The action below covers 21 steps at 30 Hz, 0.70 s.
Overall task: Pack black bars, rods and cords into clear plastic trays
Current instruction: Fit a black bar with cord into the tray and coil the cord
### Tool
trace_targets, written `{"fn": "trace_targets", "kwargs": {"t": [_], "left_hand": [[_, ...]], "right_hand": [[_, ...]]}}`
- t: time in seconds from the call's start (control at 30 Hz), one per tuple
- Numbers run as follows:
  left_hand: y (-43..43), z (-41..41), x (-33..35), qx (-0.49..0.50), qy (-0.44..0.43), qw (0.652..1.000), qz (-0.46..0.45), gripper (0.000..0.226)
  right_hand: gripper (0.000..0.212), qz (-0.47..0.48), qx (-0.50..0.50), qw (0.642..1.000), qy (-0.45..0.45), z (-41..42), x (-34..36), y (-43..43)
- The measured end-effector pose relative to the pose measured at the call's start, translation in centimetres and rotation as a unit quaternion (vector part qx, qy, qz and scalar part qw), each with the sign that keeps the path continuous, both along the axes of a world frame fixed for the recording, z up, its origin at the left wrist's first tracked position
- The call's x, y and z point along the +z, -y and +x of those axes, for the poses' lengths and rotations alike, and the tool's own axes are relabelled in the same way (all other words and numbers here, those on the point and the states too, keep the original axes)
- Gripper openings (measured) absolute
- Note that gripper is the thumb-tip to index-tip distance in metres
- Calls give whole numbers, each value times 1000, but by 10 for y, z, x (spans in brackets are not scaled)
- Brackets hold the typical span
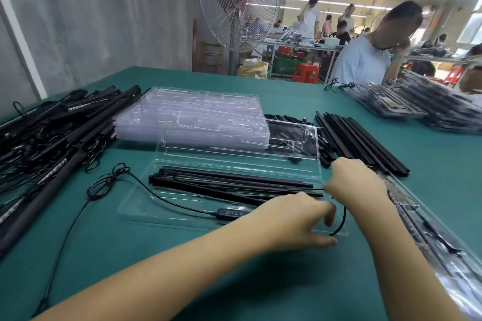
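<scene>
Likely, the stiff cord (167, 198), pinched by the left hand (300, 219) and gripped by the right hand (352, 180) at the tray's (135, 212) right edge, springs out, dislodging the bars (229, 182).

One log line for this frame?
step: cord into open tray | left hand: pinches cord's bend | right hand: at ends of bars, fingers hidden | controller: lying in tray

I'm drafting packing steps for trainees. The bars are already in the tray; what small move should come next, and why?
Probably draw the slack of the cord into the tray. Its controller lies inside below the bars, but its coil lies outside on the table. The left hand pinches the cord at the tray's right end; the right hand rests by the bars' ends.
</scene>
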<state>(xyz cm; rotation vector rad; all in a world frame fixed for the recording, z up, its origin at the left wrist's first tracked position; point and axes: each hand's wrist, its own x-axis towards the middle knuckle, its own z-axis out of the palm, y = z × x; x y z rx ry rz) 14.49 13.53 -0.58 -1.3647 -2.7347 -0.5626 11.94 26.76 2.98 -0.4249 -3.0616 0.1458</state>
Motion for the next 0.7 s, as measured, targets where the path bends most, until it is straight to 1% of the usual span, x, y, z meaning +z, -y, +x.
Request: {"fn": "trace_targets", "kwargs": {"t": [0.07,0.13,0.23,0.37,0.47,0.5,0.6,0.67,0.7], "left_hand": [[0,-1,0,-3,52,998,38,25],[2,-4,0,0,99,992,81,20],[8,-10,1,14,163,976,141,20],[7,-16,-6,56,181,966,177,17],[0,-20,-11,81,179,965,172,14],[-1,-21,-12,83,179,966,169,12],[-5,-23,-17,90,187,962,175,10],[-5,-24,-20,100,207,953,196,10],[-5,-24,-22,105,220,947,210,8]], "right_hand": [[22,-8,1,1000,7,1,2,-2],[9,-9,6,1000,8,1,3,-2],[18,1,13,1000,3,3,5,-1],[15,-5,9,1000,-1,5,8,2],[11,-38,22,999,17,7,11,3],[12,-58,34,997,23,8,13,2],[27,-154,86,984,20,11,21,-2],[27,-252,118,960,17,15,27,-3],[27,-313,130,941,22,17,30,-3]]}}
